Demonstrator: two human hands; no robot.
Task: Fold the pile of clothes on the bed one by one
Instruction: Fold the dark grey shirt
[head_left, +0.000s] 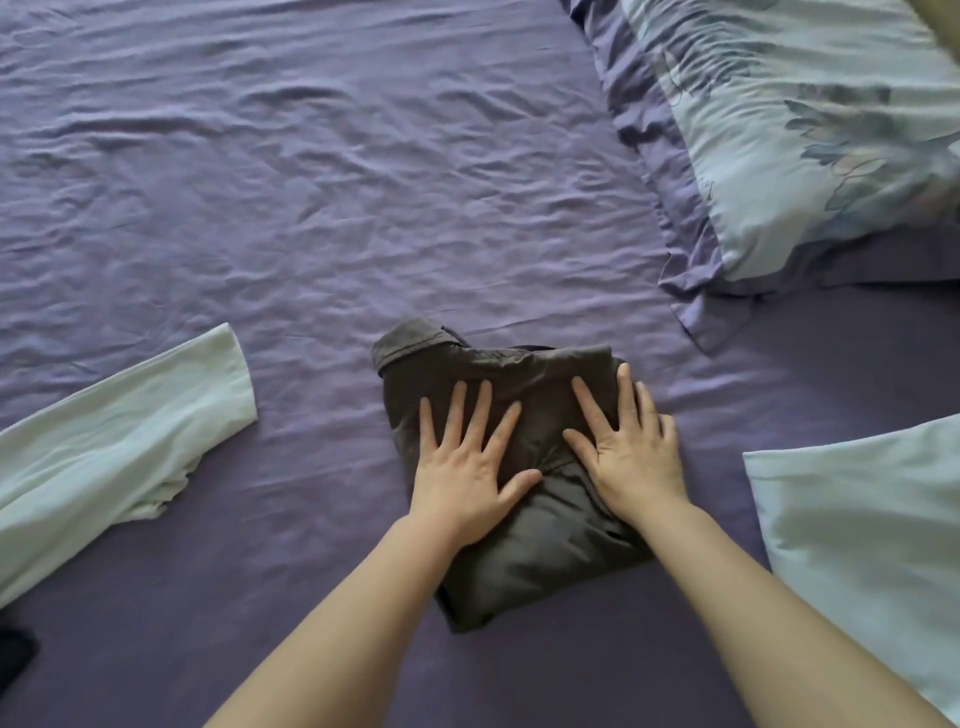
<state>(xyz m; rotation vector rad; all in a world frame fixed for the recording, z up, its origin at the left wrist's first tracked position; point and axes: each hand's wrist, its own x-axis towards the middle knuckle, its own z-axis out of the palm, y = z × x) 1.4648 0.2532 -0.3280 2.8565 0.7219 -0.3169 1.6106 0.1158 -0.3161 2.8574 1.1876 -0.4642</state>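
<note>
Dark grey garment (511, 467), folded down to a compact bundle, lay on the purple bed sheet (311, 182) close to the near edge of the bed, and we had both palms on it. Our left hand (467, 467) was spread flat over the bundle's left half, fingers straight and fanned, gripping nothing, just pressing down. Our right hand (631, 449) did the same over the right half, fingers extended towards the far right corner of the bundle, thumb angled inward, holding nothing either. We judged this was the smoothing press: flat palms squeeze the air out and set the creases so the fold would not spring open. A collar-like flap poked out at the bundle's far left corner, so the fold was not perfectly square. Well apart towards the left edge of the bed lay a pale mint sleeve (119, 441), part of a garment running out of view, which looked unfolded and was probably waiting its turn. Down at the near left corner a scrap of dark cloth (15, 654) showed, too little to identify. By the right edge sat a floral pillow (810, 135) and, nearer us, a pale blue pillow (862, 545), both clear of the working spot.
</note>
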